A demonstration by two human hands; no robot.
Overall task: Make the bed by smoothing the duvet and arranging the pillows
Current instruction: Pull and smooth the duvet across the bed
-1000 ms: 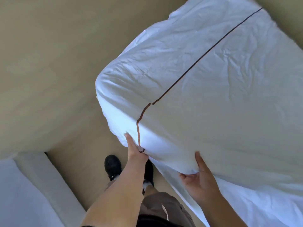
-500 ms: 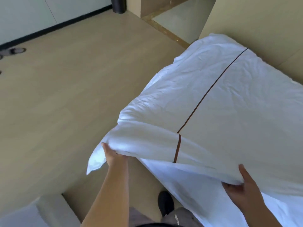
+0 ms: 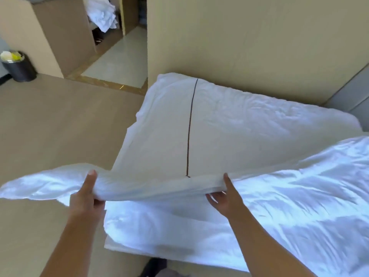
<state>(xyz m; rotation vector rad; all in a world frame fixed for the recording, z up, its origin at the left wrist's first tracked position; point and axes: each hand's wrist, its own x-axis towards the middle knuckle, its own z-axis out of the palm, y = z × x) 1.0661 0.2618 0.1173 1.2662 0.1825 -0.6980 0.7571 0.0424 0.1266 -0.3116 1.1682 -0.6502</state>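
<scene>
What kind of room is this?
Probably a bedroom, maybe in a hotel. A big white duvet with a dark stripe lies over a bed, white linen is piled in an open closet, and a small black bin stands on the floor.

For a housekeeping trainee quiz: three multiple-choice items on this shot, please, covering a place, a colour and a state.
1. Where is the black bin? A. on a shelf B. on the floor, far left C. on a chair
2. The thin stripe on the duvet is: A. green B. yellow C. dark brown
3. The duvet's near edge is: A. lifted in the left hand and right hand B. flat, untouched C. rolled up
Key: 1 B, it stands on the floor; 2 C, the line is dark brown; 3 A, both hands hold it raised.
</scene>
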